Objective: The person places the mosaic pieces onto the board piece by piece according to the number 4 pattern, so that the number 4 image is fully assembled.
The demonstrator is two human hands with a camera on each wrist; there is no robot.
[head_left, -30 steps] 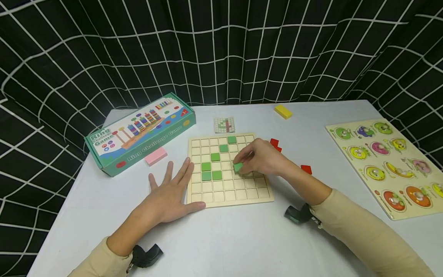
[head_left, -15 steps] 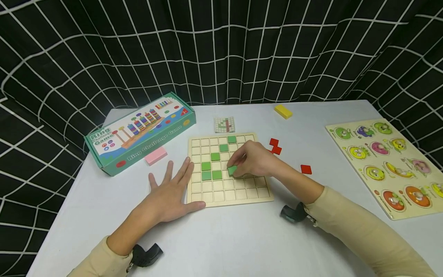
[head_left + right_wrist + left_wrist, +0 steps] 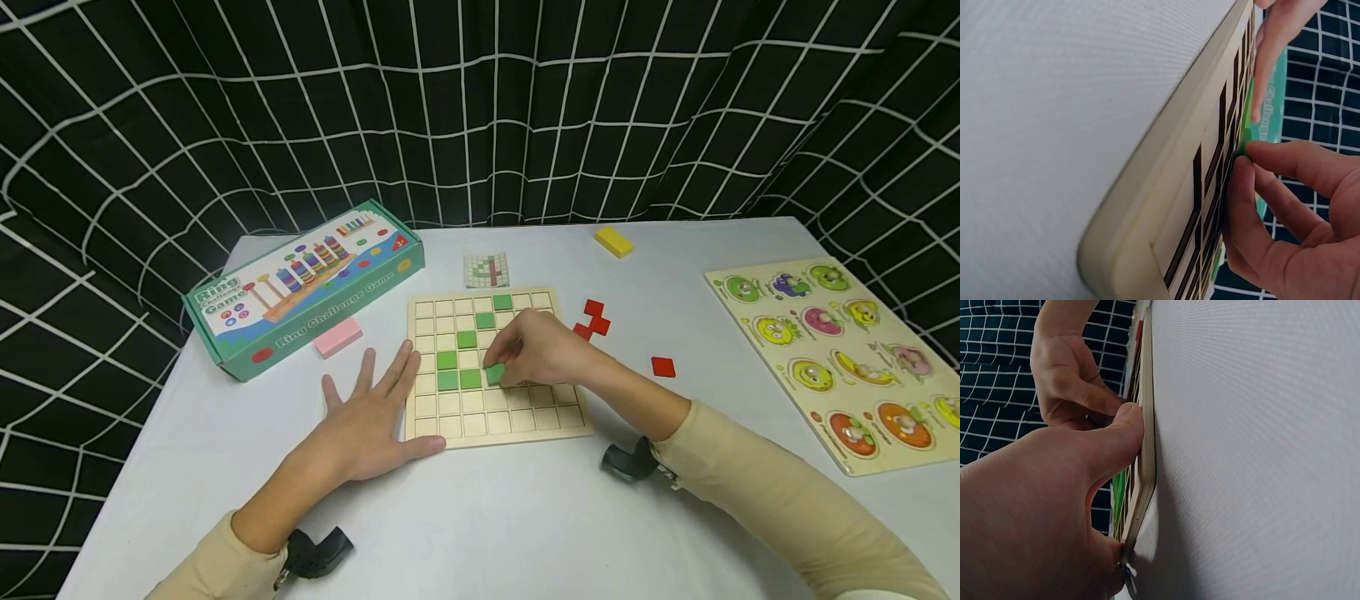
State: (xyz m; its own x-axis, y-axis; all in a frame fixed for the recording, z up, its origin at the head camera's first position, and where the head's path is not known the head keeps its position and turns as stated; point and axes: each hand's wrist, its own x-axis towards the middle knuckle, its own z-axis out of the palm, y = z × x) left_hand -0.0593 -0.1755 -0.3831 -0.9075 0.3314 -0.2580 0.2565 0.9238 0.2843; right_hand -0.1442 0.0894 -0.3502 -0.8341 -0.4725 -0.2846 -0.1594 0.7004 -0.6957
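Note:
A wooden grid board (image 3: pixel 517 423) lies on the white table, with several green square tiles such as one green tile (image 3: pixel 467 339) set in its cells. My right hand (image 3: pixel 546 350) pinches another green tile (image 3: pixel 494 374) between thumb and fingers, right over the cell beside the lower row of tiles. In the right wrist view this pinched tile (image 3: pixel 1243 147) sits at the board's surface. My left hand (image 3: pixel 360 429) is spread out at the board's left side, its thumb on the near left corner and its fingertips along the left edge.
Behind the board lies a small pattern card (image 3: pixel 487 271). Several red tiles (image 3: pixel 593 321) are to its right, near a yellow block (image 3: pixel 614 242) and a fruit puzzle board (image 3: pixel 840 350). On the left are a Ring Challenge Game box (image 3: pixel 303 283) and a pink block (image 3: pixel 337 338).
My right hand has carried the pinched green tile leftward and slightly nearer across the board, up beside the lower green tiles. More red tiles now show. The left hand has stayed still.

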